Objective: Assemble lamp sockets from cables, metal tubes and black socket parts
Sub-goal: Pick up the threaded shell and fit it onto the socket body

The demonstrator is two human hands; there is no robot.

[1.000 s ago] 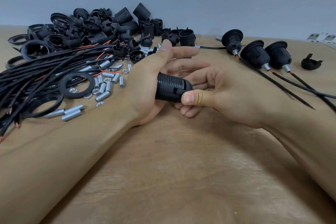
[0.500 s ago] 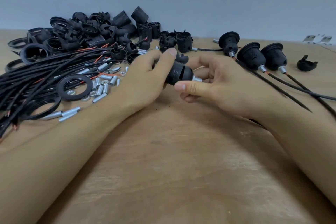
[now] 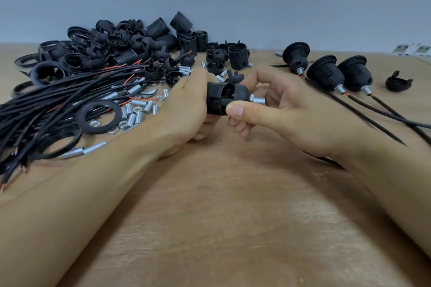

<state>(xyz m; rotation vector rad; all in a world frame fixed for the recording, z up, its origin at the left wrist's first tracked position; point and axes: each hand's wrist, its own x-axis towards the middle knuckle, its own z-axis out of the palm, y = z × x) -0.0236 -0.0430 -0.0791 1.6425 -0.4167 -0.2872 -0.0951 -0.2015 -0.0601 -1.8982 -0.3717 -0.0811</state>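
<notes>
Right now both hands meet over the middle of the wooden worktop, holding one black socket body lying on its side between them. The left hand wraps its fingers round the ribbed left end, thumb over the top. The right hand clamps the rounded cap end, its thumb pressed against the near side and its index finger curled over the far side. A short metal tube sticks out of the cap to the right, into the right palm.

To the left lies a bundle of black cables with bare copper tips at their near ends. Just right of the bundle sit a flat black ring and a scatter of loose metal tubes and nuts. Beyond those, at the far left, is a heap of black socket parts.

At the far right three assembled sockets lie in a row, each with a metal tube and a cable trailing toward the near right. A single small black part lies well apart on their right.
</notes>
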